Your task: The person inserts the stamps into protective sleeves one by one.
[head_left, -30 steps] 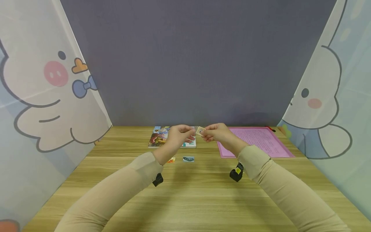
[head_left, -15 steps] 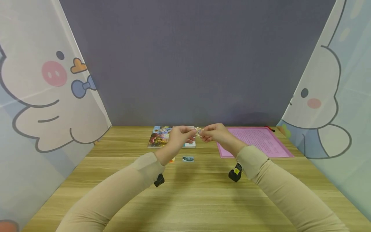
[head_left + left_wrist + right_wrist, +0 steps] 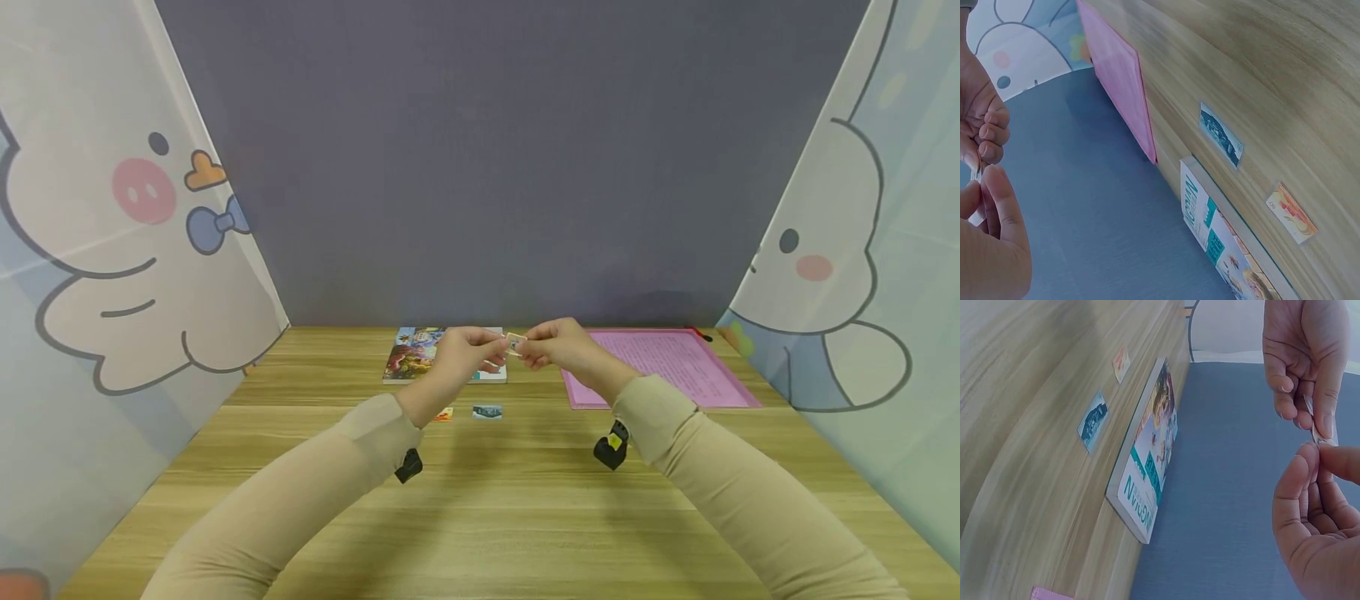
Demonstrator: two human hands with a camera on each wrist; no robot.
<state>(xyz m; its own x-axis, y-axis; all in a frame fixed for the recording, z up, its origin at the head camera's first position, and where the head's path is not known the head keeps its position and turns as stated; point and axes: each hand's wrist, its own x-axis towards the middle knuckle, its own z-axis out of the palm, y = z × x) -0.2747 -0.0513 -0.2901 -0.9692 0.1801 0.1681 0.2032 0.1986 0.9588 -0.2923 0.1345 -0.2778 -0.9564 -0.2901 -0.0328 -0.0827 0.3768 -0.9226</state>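
Note:
Both hands are raised over the far part of the table and meet at a small pale-bordered stamp (image 3: 515, 342). My left hand (image 3: 467, 354) pinches its left edge between thumb and fingers. On the opposite edge, my right hand (image 3: 566, 344) pinches it too. Fingertips cover much of the stamp, and in the right wrist view it shows nearly edge-on as a thin sliver (image 3: 1317, 434). Below the hands, a blue-green stamp (image 3: 487, 412) and an orange stamp (image 3: 1291, 212) lie flat on the wooden table, the orange one partly hidden by my left wrist in the head view.
A colourful book (image 3: 408, 358) lies at the back, partly behind my left hand. To the right is a pink folder (image 3: 667, 367) with printed text, and a small red-and-black item (image 3: 701, 334) at its far corner. A dark panel (image 3: 510, 167) rises behind the table, with cartoon-printed cloths on either side.
The hands stay nearly in place. The held stamp has shifted slightly left and turned a little between the fingers, with the left fingertips now closer on its edge.

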